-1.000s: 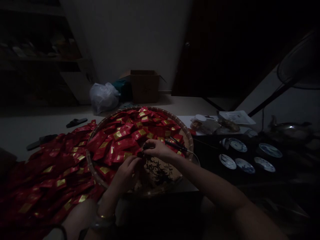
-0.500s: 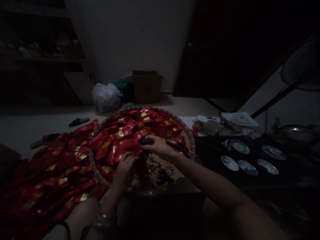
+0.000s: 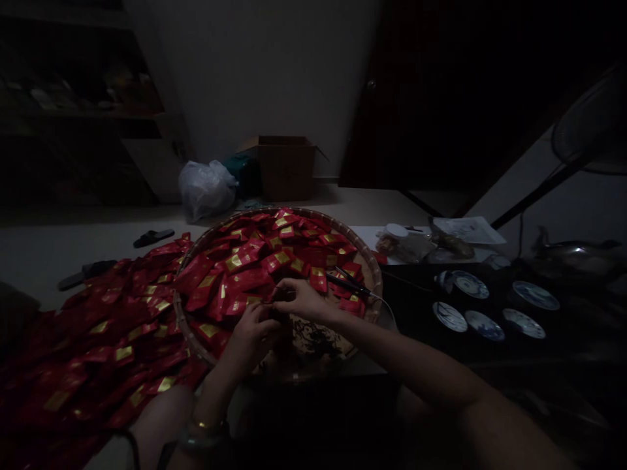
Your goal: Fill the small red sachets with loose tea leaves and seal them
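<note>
Over the near part of a round woven basket tray (image 3: 365, 251), my two hands meet. My left hand (image 3: 251, 336) is closed, its fingers around a shadowed, dark reddish packet whose shape is mostly hidden. Thumb and fingers of my right hand (image 3: 298, 300) pinch together at the top of it; what they hold is too small and dark to make out. Below the hands, dark leaf-like shreds (image 3: 318, 339) lie loose on the tray. Red packets with gold labels (image 3: 255, 254) fill its far and left parts. Right of my right hand rests a black hair straightener (image 3: 349, 284) with a pale cord.
More red packets (image 3: 122, 352) are heaped on the floor at left, beside dark slippers (image 3: 154, 237). A cardboard box (image 3: 287, 170) and white plastic bag (image 3: 206, 189) stand behind. Blue-and-white dishes (image 3: 470, 285), a lidded jar (image 3: 394, 238) and a fan (image 3: 588, 130) are at right.
My right hand has moved slightly down and left, to meet my left hand. My left hand has shifted a little. The packets in the tray look unchanged.
</note>
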The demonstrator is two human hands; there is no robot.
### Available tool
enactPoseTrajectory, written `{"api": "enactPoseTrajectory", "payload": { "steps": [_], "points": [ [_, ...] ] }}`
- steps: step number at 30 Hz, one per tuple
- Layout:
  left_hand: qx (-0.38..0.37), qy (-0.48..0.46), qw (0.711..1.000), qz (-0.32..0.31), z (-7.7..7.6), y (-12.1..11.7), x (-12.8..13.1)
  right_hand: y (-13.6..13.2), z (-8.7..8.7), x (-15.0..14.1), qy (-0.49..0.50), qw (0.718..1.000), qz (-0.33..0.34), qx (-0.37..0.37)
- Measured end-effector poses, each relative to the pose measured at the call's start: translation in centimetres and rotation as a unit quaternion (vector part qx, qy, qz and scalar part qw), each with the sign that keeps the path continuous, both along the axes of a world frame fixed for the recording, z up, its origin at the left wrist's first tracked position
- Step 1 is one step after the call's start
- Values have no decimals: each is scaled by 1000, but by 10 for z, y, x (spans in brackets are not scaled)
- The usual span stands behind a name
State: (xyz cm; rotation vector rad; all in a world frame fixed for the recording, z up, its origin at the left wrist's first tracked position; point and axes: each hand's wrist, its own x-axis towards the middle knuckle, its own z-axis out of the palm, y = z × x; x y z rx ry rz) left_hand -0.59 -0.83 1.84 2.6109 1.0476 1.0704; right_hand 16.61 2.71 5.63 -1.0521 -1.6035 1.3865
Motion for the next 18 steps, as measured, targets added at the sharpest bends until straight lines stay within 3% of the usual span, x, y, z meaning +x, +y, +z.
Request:
{"api": "enactPoseTrajectory", "payload": {
  "steps": [4, 9, 15, 18],
  "points": [
    [-27, -1, 1000, 14, -2, 0, 0, -2, 6, 5, -62, 996, 28, 62],
    [-34, -13, 999, 7, -3, -2, 3, -7, 25, 10, -156, 985, 48, 58],
    [-7, -21, 1000, 5, 0, -4, 8, -11, 45, 12, -318, 931, 139, 112],
    [2, -13, 1000, 6, 1, -4, 9, -12, 49, 10, -348, 904, 187, 162]
  ]
}}
